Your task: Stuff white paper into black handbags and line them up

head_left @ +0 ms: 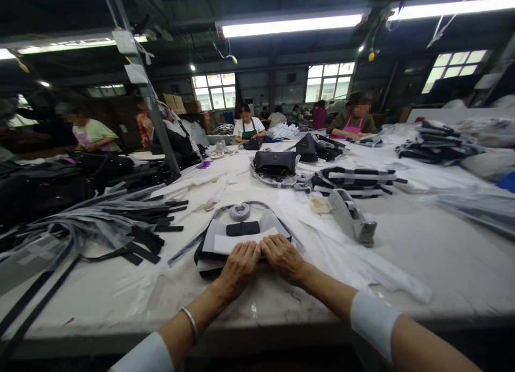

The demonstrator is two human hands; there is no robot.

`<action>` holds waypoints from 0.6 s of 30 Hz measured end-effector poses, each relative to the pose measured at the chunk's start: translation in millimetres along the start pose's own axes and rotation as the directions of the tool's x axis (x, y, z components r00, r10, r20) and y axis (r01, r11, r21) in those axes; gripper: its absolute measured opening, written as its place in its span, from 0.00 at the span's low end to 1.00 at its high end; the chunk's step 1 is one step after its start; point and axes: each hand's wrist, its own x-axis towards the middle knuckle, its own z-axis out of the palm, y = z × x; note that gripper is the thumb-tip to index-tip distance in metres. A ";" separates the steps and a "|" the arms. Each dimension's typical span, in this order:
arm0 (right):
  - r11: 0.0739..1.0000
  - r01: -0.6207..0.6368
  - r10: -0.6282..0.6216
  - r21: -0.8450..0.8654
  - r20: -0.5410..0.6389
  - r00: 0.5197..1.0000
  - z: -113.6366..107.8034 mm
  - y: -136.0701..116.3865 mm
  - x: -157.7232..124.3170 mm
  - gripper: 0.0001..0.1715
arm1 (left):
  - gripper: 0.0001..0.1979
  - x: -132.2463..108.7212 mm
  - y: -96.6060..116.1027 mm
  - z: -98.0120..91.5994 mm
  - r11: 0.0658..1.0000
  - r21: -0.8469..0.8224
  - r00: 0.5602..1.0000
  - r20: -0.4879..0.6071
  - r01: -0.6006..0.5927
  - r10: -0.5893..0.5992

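Note:
A black handbag (205,265) lies in front of me, with a strip of white wrapping sheet (229,244) over its flap. My left hand (240,264) is closed on the near edge of that sheet, fingers bent over it. Right beside it, my right hand (284,258) grips the same edge, the two hands almost touching. Their thumbs are hidden. Farther back on the flap sits a small black tab (243,228). Behind it a wrapped strap coil (239,211) rests against the bag.
A grey tape dispenser (349,217) stands to the right near a small yellowish tray (320,203). Many black straps (137,243) spread over the left of the white table (442,254). Another black bag (275,162) stands beyond. Several co-workers sit farther off, by a metal post (155,101).

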 end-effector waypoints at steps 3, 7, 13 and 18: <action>0.999 0.016 -0.016 0.031 0.024 1.000 -1.4 6.0 4.1 0.13 | 0.16 4.4 4.4 1.0 0.999 0.034 0.999 0.019 0.035 -0.036; 0.995 0.002 -0.007 0.095 0.054 0.998 1.6 14.4 1.8 0.15 | 0.15 15.7 11.2 0.5 0.997 0.056 0.993 0.100 0.052 -0.058; 0.991 -0.025 0.017 0.128 0.066 0.998 -1.7 20.2 1.5 0.31 | 0.15 29.3 4.2 -3.3 0.999 0.024 0.988 0.149 0.024 -0.027; 0.994 -0.066 0.072 0.083 -0.064 0.995 -5.4 15.4 8.1 0.37 | 0.16 33.4 -19.7 -14.4 0.999 -0.026 0.994 0.104 0.028 -0.025</action>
